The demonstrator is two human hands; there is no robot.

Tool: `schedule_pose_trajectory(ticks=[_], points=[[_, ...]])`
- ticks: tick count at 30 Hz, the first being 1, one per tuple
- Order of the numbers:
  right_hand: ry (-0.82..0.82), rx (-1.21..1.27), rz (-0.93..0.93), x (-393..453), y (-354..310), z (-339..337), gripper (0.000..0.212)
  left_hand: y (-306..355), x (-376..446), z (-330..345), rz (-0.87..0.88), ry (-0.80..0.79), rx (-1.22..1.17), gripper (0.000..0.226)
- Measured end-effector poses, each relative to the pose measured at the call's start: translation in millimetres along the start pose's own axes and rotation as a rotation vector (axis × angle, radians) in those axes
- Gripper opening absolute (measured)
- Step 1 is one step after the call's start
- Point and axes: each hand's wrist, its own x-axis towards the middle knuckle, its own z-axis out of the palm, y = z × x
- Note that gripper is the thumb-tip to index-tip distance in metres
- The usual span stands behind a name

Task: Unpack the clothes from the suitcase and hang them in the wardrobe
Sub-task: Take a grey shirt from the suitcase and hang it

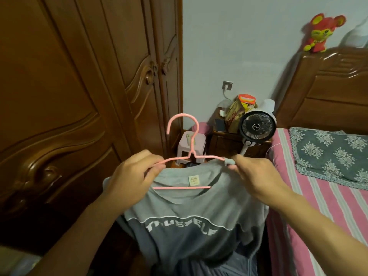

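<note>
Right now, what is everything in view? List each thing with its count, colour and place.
hanger: one, pink, held up in the centre, inside the T-shirt's neck
T-shirt: one, grey with white lettering, hanging on the hanger
wardrobe: one, dark brown wood, left, doors shut
bed: one, pink striped cover, right
pillow: one, grey floral, on the bed
headboard: one, brown wood, upper right
plush toy: one, red and yellow, on top of the headboard
fan: one, black and white, beside the bed
nightstand: one, brown, under the wall socket
stool: one, pale pink, behind the hanger
hands: left pinches the hanger's left arm; right pinches the T-shirt's shoulder at the hanger's right end
</note>
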Motion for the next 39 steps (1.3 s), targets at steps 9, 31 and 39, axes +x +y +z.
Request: schedule_pose_trajectory(ticks=[9,31,39], points=[[-0.048,0.165,-0.215,40,-12,27,0.031,6,-89,-23,-0.464,0.029,0.271,0.054],[-0.468,0.844,-0.698,131,-218,-48,0.021,135,-190,-244,-0.862,0.305,1.039,0.043],[-0.303,0.681,-0.630,134,-311,-53,0.050,134,-224,-326,-1.236,0.345,1.065,0.050]])
